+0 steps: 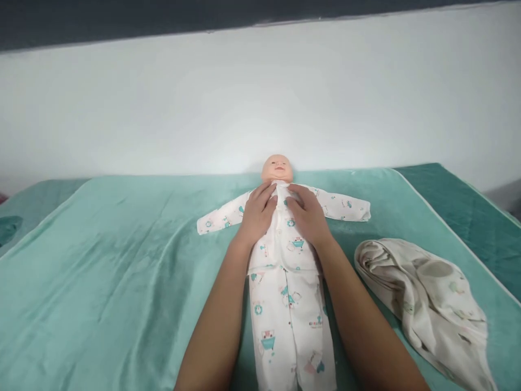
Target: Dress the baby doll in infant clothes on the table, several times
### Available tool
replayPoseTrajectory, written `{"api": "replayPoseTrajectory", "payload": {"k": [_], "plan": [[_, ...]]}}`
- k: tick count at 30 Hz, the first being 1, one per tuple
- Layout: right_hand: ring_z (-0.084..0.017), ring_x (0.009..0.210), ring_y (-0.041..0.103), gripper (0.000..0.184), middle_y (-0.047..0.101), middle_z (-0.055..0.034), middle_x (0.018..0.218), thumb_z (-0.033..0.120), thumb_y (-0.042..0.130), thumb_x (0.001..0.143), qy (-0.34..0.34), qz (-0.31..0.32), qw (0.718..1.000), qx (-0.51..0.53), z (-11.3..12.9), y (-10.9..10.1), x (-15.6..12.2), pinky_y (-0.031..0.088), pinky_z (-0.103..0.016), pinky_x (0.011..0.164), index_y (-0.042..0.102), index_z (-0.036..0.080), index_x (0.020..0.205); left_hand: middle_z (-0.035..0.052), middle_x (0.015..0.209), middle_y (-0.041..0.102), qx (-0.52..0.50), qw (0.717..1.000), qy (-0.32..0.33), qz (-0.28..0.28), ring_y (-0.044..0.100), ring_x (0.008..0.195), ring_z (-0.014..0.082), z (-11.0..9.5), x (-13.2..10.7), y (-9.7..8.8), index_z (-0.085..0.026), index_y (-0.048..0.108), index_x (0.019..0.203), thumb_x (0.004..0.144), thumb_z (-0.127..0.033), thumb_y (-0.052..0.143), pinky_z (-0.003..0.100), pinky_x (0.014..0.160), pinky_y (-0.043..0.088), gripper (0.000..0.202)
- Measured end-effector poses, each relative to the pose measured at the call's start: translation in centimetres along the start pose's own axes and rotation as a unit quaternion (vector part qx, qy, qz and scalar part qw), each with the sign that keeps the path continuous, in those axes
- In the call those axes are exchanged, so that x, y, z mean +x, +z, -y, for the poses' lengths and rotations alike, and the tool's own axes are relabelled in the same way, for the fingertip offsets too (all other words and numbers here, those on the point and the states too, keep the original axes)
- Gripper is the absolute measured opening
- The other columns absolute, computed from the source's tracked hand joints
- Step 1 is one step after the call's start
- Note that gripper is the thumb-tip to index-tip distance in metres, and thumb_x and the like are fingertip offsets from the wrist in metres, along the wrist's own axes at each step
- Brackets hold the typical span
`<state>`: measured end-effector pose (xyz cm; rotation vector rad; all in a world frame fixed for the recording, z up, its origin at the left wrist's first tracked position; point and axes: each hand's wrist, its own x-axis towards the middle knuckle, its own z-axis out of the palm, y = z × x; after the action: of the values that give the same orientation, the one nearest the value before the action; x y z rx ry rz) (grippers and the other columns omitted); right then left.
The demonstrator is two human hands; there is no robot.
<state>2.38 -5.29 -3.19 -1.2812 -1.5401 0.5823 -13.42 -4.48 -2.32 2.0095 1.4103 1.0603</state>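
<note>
A baby doll point(277, 168) lies on its back, its head close to the wall. It wears a white long-sleeved baby shirt point(280, 252) with teal and pink prints, both sleeves stretched out sideways. Matching white trousers point(271, 320) cover the legs and run out of the bottom of the view. My left hand point(259, 213) rests flat on the left side of the shirt's chest, fingers towards the collar. On the other side of the front opening lies my right hand point(308, 213), its fingers spread on the fabric. Neither hand grips anything.
Under the doll is a teal plush blanket point(122, 271), softly creased on the left. A crumpled white printed cloth point(427, 304) lies to the right, beside my right forearm. A white wall point(244, 98) rises behind the doll, with a dark band along its top.
</note>
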Motion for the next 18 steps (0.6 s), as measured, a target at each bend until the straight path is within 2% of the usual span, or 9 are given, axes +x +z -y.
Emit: {"api": "replayPoseTrajectory", "payload": {"k": [5,18], "plan": [[-0.027,0.129,0.055,0.032,0.067,-0.0070,0.135,0.030,0.050,0.093,-0.018,0.006,0.999,-0.035,0.42,-0.30,-0.35,0.041,-0.050,0.115,0.068,0.024,0.119,0.0069,0.156,0.052,-0.004,1.000,-0.004,-0.009,0.045,0.147,0.0207,-0.18,0.04,0.01,-0.023,0.061,0.140,0.102,-0.036,0.042,0.043,0.127,0.032,0.044],[-0.028,0.139,0.050,0.039,0.061,-0.0082,0.146,0.036,0.047,0.097,-0.023,0.047,0.996,-0.068,0.13,-0.35,-0.03,0.035,-0.051,0.121,0.068,0.023,0.127,0.0063,0.156,0.052,-0.005,1.000,0.001,-0.009,0.045,0.147,0.0201,-0.07,-0.02,0.07,-0.024,0.061,0.141,0.102,-0.033,0.042,0.042,0.127,0.032,0.045]]}}
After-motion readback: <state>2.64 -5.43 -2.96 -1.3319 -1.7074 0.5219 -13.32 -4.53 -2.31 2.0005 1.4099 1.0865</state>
